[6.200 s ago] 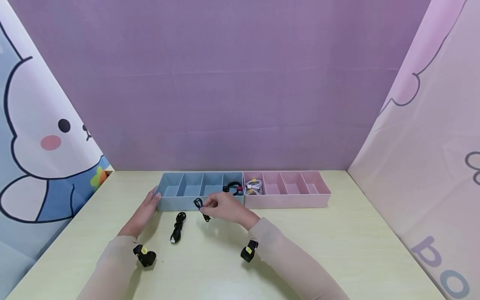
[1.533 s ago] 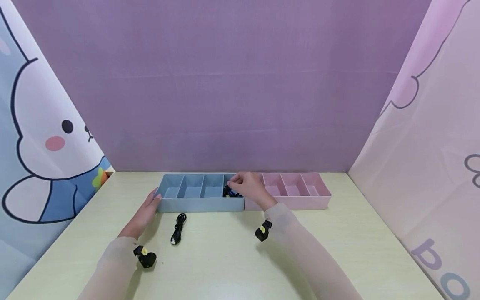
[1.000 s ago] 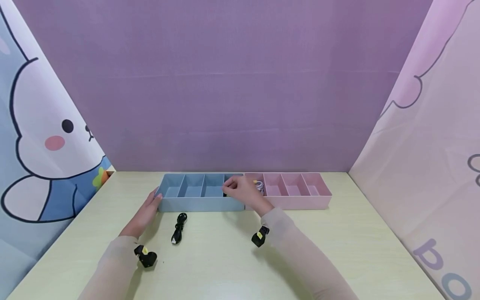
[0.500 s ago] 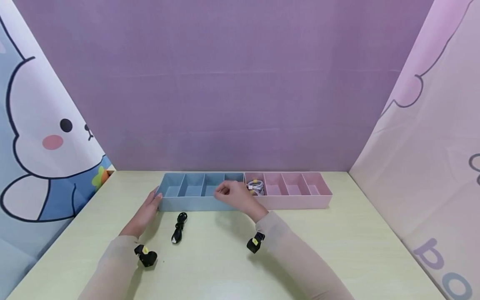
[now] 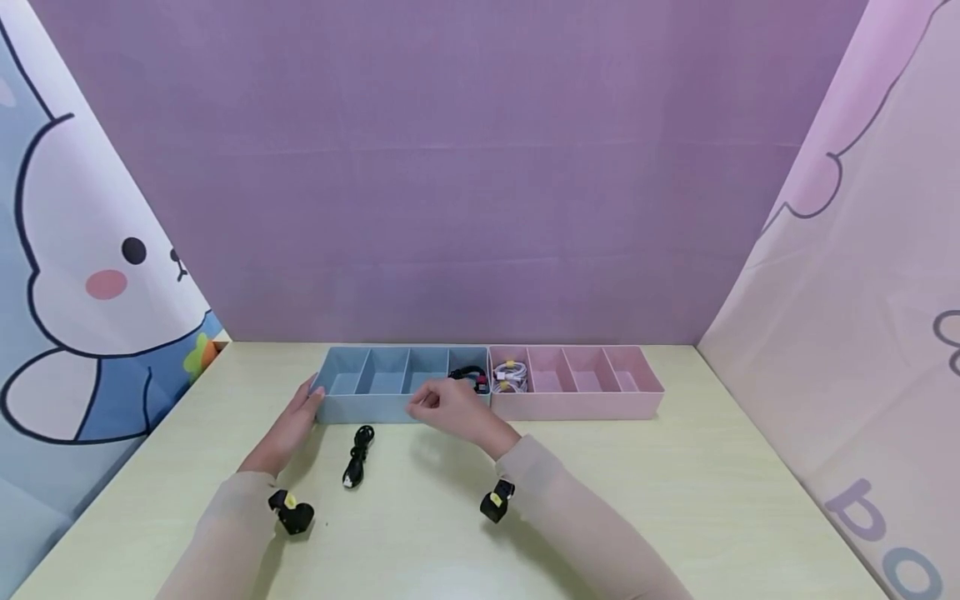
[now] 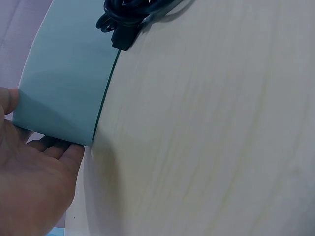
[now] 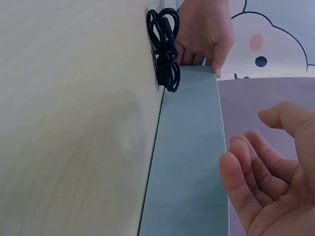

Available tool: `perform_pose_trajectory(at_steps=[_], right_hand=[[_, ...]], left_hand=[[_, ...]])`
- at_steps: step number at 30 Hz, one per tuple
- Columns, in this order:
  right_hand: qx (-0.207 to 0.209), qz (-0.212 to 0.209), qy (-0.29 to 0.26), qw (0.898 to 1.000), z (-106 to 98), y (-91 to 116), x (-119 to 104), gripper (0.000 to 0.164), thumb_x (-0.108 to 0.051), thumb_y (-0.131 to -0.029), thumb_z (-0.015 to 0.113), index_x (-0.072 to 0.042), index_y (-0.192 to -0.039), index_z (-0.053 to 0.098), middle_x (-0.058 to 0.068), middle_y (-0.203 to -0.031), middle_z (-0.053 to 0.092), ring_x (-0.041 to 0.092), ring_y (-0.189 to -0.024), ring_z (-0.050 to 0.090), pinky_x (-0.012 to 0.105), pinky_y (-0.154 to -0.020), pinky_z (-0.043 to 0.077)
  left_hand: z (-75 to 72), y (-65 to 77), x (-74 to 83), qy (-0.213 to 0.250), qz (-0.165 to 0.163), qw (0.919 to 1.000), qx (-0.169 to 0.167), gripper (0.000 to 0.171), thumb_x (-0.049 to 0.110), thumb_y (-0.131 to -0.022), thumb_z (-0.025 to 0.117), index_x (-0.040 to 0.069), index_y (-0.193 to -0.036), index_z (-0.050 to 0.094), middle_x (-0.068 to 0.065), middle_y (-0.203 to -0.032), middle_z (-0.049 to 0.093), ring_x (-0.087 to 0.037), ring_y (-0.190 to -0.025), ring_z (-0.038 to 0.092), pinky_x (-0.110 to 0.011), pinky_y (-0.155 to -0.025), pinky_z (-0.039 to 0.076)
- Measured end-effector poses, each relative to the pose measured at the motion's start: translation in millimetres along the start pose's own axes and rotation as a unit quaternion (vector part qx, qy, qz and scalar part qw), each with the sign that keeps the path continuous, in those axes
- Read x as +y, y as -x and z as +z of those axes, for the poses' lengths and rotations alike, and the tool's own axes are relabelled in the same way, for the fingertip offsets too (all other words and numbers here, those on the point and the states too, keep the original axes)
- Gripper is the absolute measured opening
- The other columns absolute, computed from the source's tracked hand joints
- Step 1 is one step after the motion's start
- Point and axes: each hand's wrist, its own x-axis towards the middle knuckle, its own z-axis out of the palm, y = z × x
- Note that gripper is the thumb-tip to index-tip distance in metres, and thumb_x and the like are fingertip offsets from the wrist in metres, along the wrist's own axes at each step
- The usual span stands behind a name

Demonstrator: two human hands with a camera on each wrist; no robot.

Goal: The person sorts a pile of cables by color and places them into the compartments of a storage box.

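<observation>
In the head view, my left hand (image 5: 292, 421) holds the left end of a blue compartment box (image 5: 397, 408). The left wrist view shows the thumb over its rim and the curled fingers against the end wall. My right hand (image 5: 457, 412) is in front of the blue box, hiding part of it. In the right wrist view the right hand (image 7: 275, 182) has loosely curled fingers, thumb apart, and nothing between them. A bundled black cable (image 5: 358, 457) lies on the table before the box. Black cables (image 5: 468, 373) sit in the blue box's rightmost compartment, partly hidden.
A pink compartment box (image 5: 577, 406) stands against the blue box's right end. Coiled white cables (image 5: 512, 375) lie in its leftmost compartment. Behind both boxes rises a purple cloth backdrop (image 5: 450, 208), and printed cloths flank the table (image 5: 420, 533).
Earlier my right hand held a small black cable, then reached into the blue box's rightmost compartment. It has come out without it and moved left and nearer. My left hand has stayed put.
</observation>
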Motion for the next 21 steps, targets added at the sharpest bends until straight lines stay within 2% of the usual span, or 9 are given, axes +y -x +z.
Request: perform_pose_trajectory(at_steps=[12,21], right_hand=[[-0.018,-0.006,0.003,1.000,17,0,-3,0.016,-0.030,-0.094,0.072,-0.016,-0.101,0.075,-0.010,-0.082,0.066,0.005,-0.073,0.060,0.023,-0.063,0.051],[-0.029,-0.003,0.017,0.999,27,-1,2,0.018,-0.032,-0.095,0.072,-0.016,-0.102,0.075,-0.011,-0.083,0.064,0.004,-0.072,0.059,0.022,-0.063,0.051]], left_hand=[[-0.2,0.9,1.8,-0.005,-0.009,0.9999,-0.001,0.071,0.053,-0.108,0.018,0.016,-0.160,-0.012,-0.020,-0.165,-0.012,-0.044,-0.148,-0.013,-0.071,-0.113,-0.003],[-0.2,0.4,0.2,-0.003,0.001,1.0000,-0.002,0.071,0.052,-0.108,0.019,0.014,-0.160,-0.012,-0.021,-0.165,-0.012,-0.045,-0.148,-0.012,-0.070,-0.113,-0.002]])
